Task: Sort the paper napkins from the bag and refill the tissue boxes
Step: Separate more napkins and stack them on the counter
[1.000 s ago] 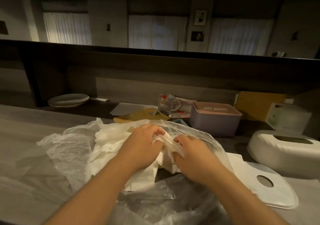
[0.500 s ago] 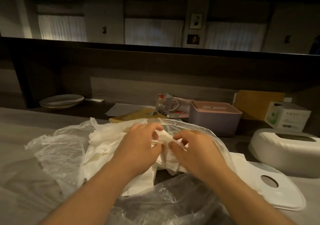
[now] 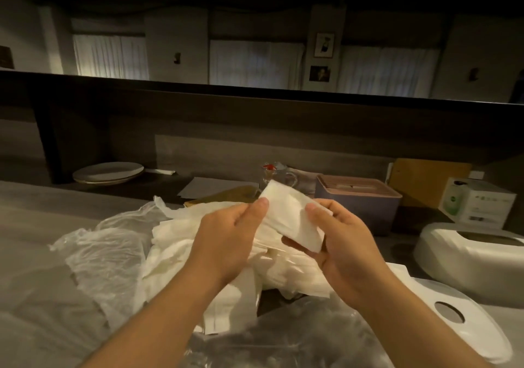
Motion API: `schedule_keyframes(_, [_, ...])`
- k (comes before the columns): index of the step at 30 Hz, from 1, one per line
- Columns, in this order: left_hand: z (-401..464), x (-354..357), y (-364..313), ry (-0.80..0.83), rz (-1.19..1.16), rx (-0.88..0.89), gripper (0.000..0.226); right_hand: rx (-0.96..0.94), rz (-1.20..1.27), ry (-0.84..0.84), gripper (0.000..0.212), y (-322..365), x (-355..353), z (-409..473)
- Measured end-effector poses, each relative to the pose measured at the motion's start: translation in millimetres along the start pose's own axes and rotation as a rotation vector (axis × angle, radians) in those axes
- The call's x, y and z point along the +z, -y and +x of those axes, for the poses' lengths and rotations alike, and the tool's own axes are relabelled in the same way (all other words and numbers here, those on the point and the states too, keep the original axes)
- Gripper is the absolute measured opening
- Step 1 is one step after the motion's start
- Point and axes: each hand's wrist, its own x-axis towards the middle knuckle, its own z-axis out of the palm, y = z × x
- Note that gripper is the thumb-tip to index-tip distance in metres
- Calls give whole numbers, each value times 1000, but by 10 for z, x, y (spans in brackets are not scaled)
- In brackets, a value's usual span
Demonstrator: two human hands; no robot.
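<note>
A napkin (image 3: 292,220) is being held at frame centre above the bag (image 3: 113,257), the left hand (image 3: 226,243) and right hand (image 3: 340,243) pinching its opposite edges, and keeping it flat should be helping the refill.

Stacked plates (image 3: 109,172), far-left of the lower shelf; glass mug (image 3: 276,175), mid-shelf; two framed pictures (image 3: 323,44) on the far wall.

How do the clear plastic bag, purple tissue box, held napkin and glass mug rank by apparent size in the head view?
1. clear plastic bag
2. purple tissue box
3. held napkin, nearer the camera, so this rank is unsure
4. glass mug
</note>
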Motion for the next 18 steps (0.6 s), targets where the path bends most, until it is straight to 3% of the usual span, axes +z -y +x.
schedule_keyframes(3, [-63, -55, -51, 123, -99, -84, 76, 30, 235, 31, 9, 74, 54, -50])
schedule_keyframes(4, [-79, -63, -44, 185, -131, -87, 76, 30, 255, 25, 10, 61, 60, -54])
schedule_keyframes(7, [-126, -27, -83, 338, -209, -34, 46, 46, 186, 52, 12, 6, 77, -64])
schedule_keyframes(9, [-107, 17, -77, 337, -396, -88, 35, 93, 92, 101, 13, -43, 80, -75])
schedule_keyframes(13, [28, -23, -54, 324, -1099, -370, 40, 69, -314, 61, 17, -31, 94, -73])
schedule_keyframes(16, [107, -127, -6, 207, -1348, -452, 40, -219, -830, -62, 8, -76, -16, 5])
schedule_keyframes(18, [105, -165, -4, 172, -1419, -501, 38, -346, -1167, -11, 8, -117, -65, 34])
